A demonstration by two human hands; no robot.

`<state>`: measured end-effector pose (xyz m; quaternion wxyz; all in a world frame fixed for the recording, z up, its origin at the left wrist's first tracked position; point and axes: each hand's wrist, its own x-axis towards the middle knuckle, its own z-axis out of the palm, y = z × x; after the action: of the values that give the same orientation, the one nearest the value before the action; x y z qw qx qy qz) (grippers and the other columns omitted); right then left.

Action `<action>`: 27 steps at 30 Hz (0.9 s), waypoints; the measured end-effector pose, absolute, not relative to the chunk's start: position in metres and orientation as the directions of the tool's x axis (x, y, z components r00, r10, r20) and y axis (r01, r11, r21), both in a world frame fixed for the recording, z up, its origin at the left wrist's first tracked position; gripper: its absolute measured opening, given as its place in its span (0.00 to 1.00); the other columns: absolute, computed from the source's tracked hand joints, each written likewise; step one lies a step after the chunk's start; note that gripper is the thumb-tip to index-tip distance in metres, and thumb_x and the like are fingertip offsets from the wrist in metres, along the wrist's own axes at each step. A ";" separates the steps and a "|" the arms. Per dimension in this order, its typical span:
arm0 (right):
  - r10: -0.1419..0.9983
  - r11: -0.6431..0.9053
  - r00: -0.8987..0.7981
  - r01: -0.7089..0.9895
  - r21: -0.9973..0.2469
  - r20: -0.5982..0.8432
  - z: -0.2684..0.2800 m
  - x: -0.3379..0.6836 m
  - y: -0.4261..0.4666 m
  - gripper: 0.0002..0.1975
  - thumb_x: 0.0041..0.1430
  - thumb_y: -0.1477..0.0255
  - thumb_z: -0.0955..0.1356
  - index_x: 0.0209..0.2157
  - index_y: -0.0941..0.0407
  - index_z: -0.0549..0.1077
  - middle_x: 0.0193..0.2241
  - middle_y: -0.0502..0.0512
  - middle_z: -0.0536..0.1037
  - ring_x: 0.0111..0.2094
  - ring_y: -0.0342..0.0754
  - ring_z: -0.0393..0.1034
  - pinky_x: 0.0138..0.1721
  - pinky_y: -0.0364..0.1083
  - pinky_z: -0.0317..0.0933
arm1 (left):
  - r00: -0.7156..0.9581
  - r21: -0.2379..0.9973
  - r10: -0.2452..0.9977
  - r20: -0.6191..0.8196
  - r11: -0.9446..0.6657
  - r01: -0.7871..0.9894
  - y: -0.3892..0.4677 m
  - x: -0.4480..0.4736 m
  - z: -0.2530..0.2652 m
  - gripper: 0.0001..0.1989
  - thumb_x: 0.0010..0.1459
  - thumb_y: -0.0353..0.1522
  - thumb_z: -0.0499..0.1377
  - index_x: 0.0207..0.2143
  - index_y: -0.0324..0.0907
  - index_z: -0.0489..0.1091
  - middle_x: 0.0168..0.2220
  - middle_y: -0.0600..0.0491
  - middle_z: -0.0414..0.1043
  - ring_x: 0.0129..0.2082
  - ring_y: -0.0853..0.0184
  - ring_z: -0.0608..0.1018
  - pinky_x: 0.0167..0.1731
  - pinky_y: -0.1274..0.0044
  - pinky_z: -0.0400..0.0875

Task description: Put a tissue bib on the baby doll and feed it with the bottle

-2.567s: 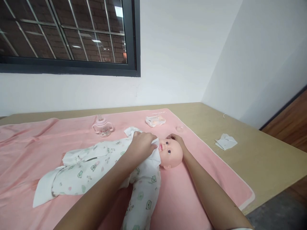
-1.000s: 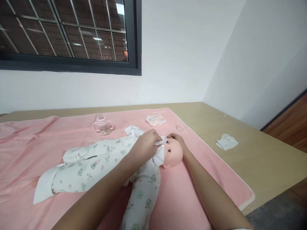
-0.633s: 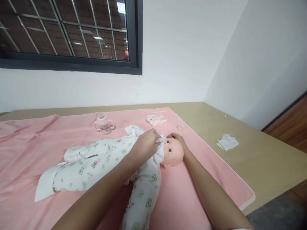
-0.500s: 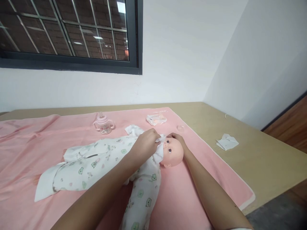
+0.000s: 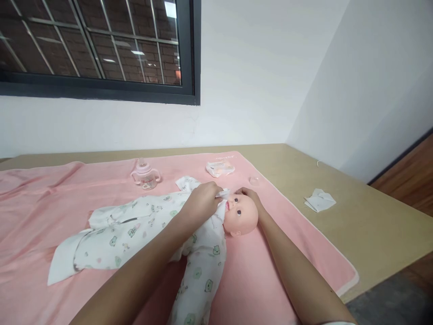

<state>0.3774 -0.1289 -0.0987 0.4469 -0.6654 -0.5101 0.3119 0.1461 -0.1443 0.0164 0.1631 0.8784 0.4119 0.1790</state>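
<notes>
A baby doll [image 5: 241, 216] lies on its back, its bald head to the right, in white pajamas [image 5: 142, 221] printed with green animals. My left hand [image 5: 204, 201] crosses over the doll's chest. Its fingers are closed on a thin white cloth [image 5: 223, 194] just by the doll's chin; whether this joins the collar I cannot tell. The doll's mouth and eyes are uncovered. My right hand [image 5: 249, 195] curls round the far side of the head, bent fingers against it; the head hides part of the palm.
Beneath the doll spreads a pink blanket [image 5: 257, 280] on a wooden table [image 5: 372, 225]. Behind it stand a pink-topped baby bottle [image 5: 146, 177], a plastic packet [image 5: 220, 169] and a small clear cap [image 5: 254, 180]. To the right lies a folded white cloth [image 5: 320, 200].
My left hand has drawn the white cloth slightly left, away from the doll's face, and the mouth now shows. My right hand stays at the head.
</notes>
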 end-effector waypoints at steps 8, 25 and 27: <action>0.958 -0.093 0.282 0.455 -0.886 0.044 -0.101 0.380 -0.127 0.10 0.44 0.64 0.63 0.25 0.56 0.69 0.28 0.52 0.75 0.33 0.48 0.68 0.35 0.46 0.58 | 0.661 0.481 0.742 0.112 -0.622 0.617 -0.153 0.134 0.032 0.08 0.55 0.26 0.53 0.23 0.41 0.60 0.30 0.54 0.70 0.31 0.67 0.71 0.29 0.75 0.55; 0.967 -0.076 0.246 0.541 -0.838 0.071 -0.096 0.380 -0.130 0.10 0.39 0.71 0.63 0.27 0.56 0.71 0.30 0.52 0.77 0.35 0.49 0.70 0.36 0.46 0.60 | 0.661 0.384 0.750 0.020 -0.617 0.688 -0.163 0.136 0.034 0.17 0.51 0.28 0.54 0.19 0.40 0.45 0.18 0.58 0.49 0.22 0.70 0.55 0.33 0.74 0.53; 0.965 -0.085 0.251 0.558 -0.826 0.070 -0.095 0.379 -0.130 0.10 0.40 0.71 0.63 0.27 0.56 0.71 0.30 0.53 0.77 0.34 0.49 0.70 0.36 0.46 0.60 | 0.655 0.377 0.756 0.015 -0.611 0.696 -0.162 0.137 0.032 0.16 0.53 0.29 0.54 0.19 0.40 0.48 0.18 0.58 0.53 0.24 0.69 0.57 0.39 0.72 0.56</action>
<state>0.3794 -0.1303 -0.0951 0.3892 -0.6886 -0.5530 0.2618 0.1371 -0.1616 0.0325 0.1715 0.8933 0.4064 0.0865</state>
